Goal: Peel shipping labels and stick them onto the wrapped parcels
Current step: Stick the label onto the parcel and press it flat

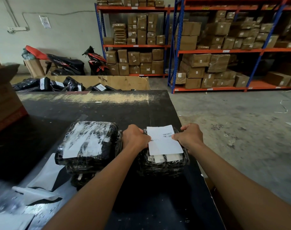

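Shipping label (164, 143) lies over the black wrapped parcel (163, 165), long axis running away from the person; left hand (136, 138) and right hand (189, 136) pinch its opposite side edges.

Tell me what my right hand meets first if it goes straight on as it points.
The right hand points left and pinches the label; beyond it, probably the left hand opposite.

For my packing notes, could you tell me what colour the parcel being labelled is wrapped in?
Black wrap on the parcel, clearest in the head view.
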A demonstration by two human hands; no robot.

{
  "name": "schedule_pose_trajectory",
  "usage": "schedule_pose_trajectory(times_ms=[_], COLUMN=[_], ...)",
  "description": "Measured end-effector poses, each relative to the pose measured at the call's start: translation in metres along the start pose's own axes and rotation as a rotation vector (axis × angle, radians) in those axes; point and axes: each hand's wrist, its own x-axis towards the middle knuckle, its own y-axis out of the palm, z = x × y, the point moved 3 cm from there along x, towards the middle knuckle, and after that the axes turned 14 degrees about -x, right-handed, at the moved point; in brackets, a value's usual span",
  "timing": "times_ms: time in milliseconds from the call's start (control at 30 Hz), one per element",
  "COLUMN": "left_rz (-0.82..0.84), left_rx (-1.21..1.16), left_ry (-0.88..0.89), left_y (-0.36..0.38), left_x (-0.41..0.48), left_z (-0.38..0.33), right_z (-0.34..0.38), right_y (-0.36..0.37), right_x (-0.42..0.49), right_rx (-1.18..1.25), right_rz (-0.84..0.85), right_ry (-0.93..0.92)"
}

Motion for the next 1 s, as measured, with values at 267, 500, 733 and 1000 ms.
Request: schedule_pose_trajectory(times_ms=[267, 500, 733, 1000], left_rz=[0.028, 0.067, 0.083, 0.060], left_rx=[0.150, 0.268, 0.287, 0.266], left_ry=[0.055, 0.121, 0.117, 0.228], left_y=[0.000, 0.002, -0.005, 0.000], left_x=[-0.007, -0.009, -0.008, -0.012], left_z=[-0.010, -0.014, -0.004, 0.010], right_z=[0.004, -0.005, -0.007, -0.014], right_y=[0.003, 0.002, 0.006, 0.010], right_x=[0.003, 0.007, 0.005, 0.000], right_rx=[-0.112, -0.137, -0.194, -0.187], right_rz=[-0.007, 0.032, 0.015, -0.029], right_ry=[0.004, -0.030, -0.092, -0.236])
